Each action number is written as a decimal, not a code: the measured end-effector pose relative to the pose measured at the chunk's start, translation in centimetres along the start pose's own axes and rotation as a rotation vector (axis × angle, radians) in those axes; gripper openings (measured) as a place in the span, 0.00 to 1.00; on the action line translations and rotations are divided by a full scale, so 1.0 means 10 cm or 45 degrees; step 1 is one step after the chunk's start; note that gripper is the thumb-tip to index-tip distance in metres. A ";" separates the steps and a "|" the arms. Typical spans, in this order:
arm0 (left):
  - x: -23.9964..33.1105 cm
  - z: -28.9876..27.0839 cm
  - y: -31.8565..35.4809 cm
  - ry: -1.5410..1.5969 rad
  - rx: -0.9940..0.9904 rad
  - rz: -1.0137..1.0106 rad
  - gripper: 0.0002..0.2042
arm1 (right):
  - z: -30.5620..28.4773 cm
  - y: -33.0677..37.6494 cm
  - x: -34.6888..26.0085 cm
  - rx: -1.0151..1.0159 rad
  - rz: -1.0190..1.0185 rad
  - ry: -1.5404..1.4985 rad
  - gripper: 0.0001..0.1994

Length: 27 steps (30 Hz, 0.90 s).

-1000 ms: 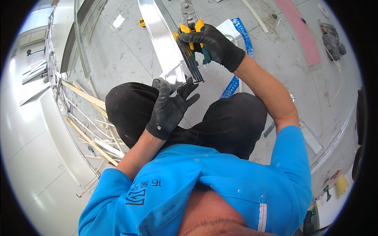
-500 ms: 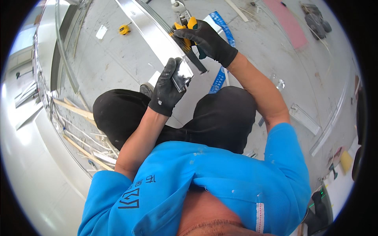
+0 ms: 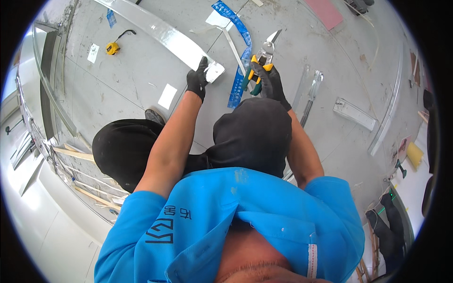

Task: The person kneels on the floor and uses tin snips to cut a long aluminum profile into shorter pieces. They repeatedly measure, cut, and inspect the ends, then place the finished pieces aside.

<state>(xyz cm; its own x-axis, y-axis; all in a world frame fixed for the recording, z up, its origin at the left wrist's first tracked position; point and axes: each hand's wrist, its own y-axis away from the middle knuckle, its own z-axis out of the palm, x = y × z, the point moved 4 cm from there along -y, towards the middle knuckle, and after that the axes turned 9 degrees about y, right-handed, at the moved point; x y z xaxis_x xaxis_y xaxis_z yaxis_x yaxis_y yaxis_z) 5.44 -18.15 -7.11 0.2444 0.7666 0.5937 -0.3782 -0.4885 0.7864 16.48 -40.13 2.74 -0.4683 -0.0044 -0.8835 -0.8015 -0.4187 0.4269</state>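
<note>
My left hand point(image 3: 197, 82), in a black work glove, grips the near end of a long shiny silver metal strip point(image 3: 163, 35). That end bends over beside my thumb, and the rest stretches away to the far left. In my right hand point(image 3: 272, 85), also black-gloved, is a pair of snips point(image 3: 265, 53) with yellow and green handles. Their blades point away from me, apart from the strip. Between the two hands a blue printed film strip point(image 3: 244, 40) lies on the floor, next to a thin whitish strip point(image 3: 232, 47).
A yellow tape measure point(image 3: 112, 48) and white paper pieces point(image 3: 167, 96) lie on the grey floor point(image 3: 141, 70). Short metal channels point(image 3: 354, 114) are at the right, a pink sheet point(image 3: 324, 13) far right. Wooden strips point(image 3: 78, 153) pile at the left, near my knee.
The snips in my right hand have moved away from the strip, to the right and nearer my knee. My left hand still holds the strip's end, which has turned. The view has shifted.
</note>
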 end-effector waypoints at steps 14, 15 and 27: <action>-0.36 0.54 1.07 -0.873 -0.362 0.461 0.14 | 0.24 0.09 -0.04 -0.059 0.361 0.146 0.15; -0.33 0.57 1.09 -0.905 -0.351 0.450 0.14 | 0.23 0.08 -0.06 -0.135 0.362 0.181 0.15; -0.18 0.73 1.10 -1.053 -0.657 0.861 0.15 | -0.16 0.27 0.34 -0.572 0.296 -0.166 0.23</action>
<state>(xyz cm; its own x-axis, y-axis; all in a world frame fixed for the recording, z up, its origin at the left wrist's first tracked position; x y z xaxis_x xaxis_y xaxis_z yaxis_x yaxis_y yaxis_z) 7.38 -28.00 1.71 0.2876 -0.1776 0.9411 -0.9214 -0.3195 0.2213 13.36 -42.75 0.52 -0.6804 -0.0422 -0.7316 -0.4456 -0.7687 0.4588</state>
